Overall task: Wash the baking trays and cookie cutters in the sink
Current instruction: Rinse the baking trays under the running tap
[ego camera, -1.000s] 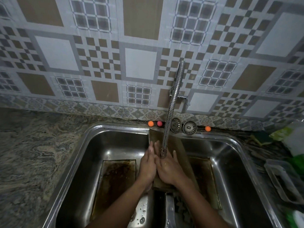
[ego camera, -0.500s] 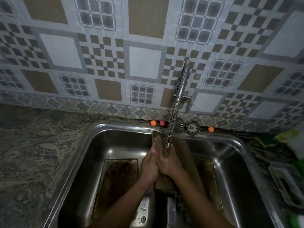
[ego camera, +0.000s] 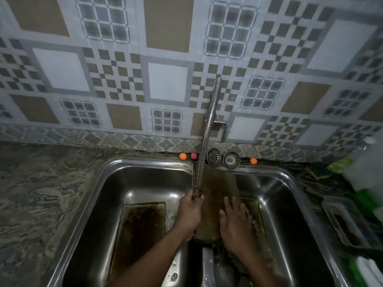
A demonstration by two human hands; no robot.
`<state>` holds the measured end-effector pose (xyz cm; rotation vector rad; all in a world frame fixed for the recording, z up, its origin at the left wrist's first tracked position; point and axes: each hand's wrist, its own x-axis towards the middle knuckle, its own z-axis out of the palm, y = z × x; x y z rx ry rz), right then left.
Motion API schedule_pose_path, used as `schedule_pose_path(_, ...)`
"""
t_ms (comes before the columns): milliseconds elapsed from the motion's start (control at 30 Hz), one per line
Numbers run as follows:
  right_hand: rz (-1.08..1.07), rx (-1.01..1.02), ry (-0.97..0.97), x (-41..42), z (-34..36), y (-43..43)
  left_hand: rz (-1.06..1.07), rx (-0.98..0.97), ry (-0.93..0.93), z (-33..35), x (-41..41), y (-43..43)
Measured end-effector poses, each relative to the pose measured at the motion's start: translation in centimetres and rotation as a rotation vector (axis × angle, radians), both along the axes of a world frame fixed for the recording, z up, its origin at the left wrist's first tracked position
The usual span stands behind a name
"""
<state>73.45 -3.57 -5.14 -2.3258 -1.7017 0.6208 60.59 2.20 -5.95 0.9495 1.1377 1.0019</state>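
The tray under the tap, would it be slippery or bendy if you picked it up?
Probably slippery: the tray looks wet and greasy under the right hand, below the tap hose. Likely stiff: it leans on the sink rim without sagging.

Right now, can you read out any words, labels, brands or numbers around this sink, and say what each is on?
None can be read.
The white plastic bottle and green packet at right are too blurred.
The patterned wall tiles carry no lettering.
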Motion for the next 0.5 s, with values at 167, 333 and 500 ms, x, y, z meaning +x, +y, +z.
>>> schedule_pose_path(167, 0.053, 0.071, 0.328, -3.4, 0.0, 0.3, -0.029, 0.02, 0.049, 0.0, 0.4, -0.2)
schedule_pose_path(333, -0.219, 0.169, 0.953, -2.3, 1.5, -0.4, -0.281, -0.056, -0.007, 1.1, 1.1, -2.6)
schedule_pose_path(500, -0.235, 0.333, 1.122, 2.5, 3.7, -2.0, -0.489, 0.229, 0.174, 1.7, 2.5, -4.7)
